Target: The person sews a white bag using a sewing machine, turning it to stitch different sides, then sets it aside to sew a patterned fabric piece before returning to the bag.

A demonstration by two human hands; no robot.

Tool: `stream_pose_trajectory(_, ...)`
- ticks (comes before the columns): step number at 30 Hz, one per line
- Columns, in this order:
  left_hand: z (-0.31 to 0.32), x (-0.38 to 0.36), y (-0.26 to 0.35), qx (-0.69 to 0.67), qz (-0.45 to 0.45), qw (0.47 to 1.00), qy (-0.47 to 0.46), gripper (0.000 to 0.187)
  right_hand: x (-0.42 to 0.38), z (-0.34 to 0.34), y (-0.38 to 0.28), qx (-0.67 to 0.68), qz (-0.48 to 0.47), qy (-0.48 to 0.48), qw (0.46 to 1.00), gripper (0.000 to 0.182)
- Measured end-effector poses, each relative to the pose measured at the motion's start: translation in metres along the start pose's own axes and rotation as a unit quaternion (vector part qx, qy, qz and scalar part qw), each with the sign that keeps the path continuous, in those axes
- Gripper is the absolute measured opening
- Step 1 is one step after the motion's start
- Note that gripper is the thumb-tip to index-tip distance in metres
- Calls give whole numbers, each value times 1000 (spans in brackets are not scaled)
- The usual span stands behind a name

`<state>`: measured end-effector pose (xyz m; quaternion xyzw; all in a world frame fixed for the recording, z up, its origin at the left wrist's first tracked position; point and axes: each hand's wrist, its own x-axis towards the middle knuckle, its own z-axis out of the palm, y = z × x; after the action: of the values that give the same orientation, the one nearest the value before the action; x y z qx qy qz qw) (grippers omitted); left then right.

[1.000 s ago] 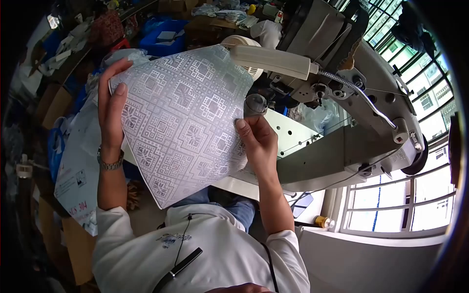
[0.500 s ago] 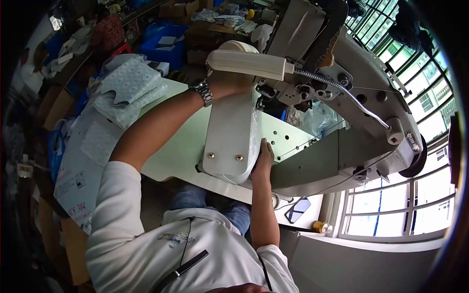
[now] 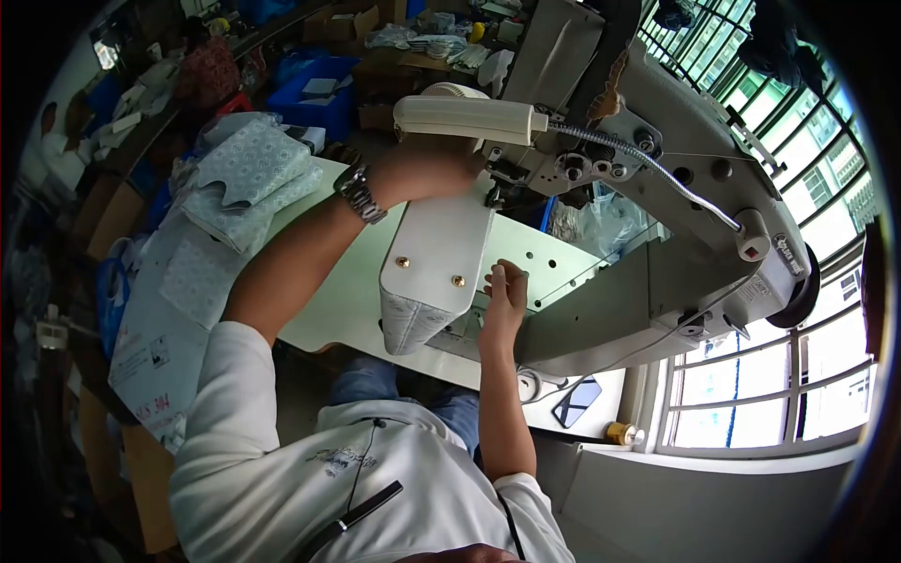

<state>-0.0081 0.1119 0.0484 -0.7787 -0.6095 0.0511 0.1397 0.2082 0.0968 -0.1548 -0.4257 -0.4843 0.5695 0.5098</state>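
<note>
Beneath the head of a large sewing machine (image 3: 563, 169) is a white bag (image 3: 436, 246) with two gold studs on its flat panel and quilted, patterned sides. My left hand (image 3: 427, 171), with a metal watch at the wrist, reaches over the bag's far end close to the presser foot (image 3: 495, 195). Its fingers are blurred and partly hidden, so I cannot tell their grip. Off the bag's right side, my right hand (image 3: 505, 298) is raised over the machine bed, fingers loosely bent and apart, holding nothing. A lamp (image 3: 465, 119) hangs just above the left hand.
Patterned fabric pieces (image 3: 253, 169) lie stacked at the left end of the pale green table (image 3: 328, 305). A phone (image 3: 576, 402) and a small yellow spool (image 3: 621, 433) sit at the lower right by the barred window. Behind stands a blue bin (image 3: 314, 98).
The bag's studded end has risen and turned, showing its quilted end face. My right hand has come off the bag's side. My left hand has shifted slightly.
</note>
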Motion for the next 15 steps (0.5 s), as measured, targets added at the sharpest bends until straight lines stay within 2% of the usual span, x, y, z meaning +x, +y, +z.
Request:
stream_pose_trajectory(1,-2,-25,8,-213,-18,970,113,50,-2,2,-22,1,-52,-12,999,32)
stream_pose_trajectory(2,-4,-56,14,-414,-33,884,216,53,-1,4,-40,3,-104,-21,994,32)
stream_pose_trajectory(3,-13,-86,30,-380,-5,897,224,59,0,4,-55,-16,-126,-56,990,44)
stream_pose_trajectory(4,-23,-113,48,-347,21,908,234,66,1,9,-69,-17,-123,-50,991,44)
stream_pose_trajectory(6,-32,-142,69,-273,38,946,169,76,4,21,-87,-53,-248,-109,961,53)
stream_pose_trajectory(7,-27,-143,75,-215,49,954,202,70,2,21,-87,-56,-247,-110,961,53)
stream_pose_trajectory(8,-17,-142,78,-218,45,953,203,70,1,22,-86,-51,-240,-123,962,54)
stream_pose_trajectory(10,-3,-141,82,-157,49,951,262,62,1,25,-85,-36,-227,-152,961,57)
stream_pose_trajectory(11,-2,-141,81,-155,45,951,263,62,2,28,-85,-27,-222,-166,960,59)
stream_pose_trajectory(13,-5,-140,79,-170,40,945,275,49,2,32,-81,-7,-208,-190,959,62)
stream_pose_trajectory(15,-7,-141,78,-175,40,946,270,48,1,33,-77,12,-192,-208,959,64)
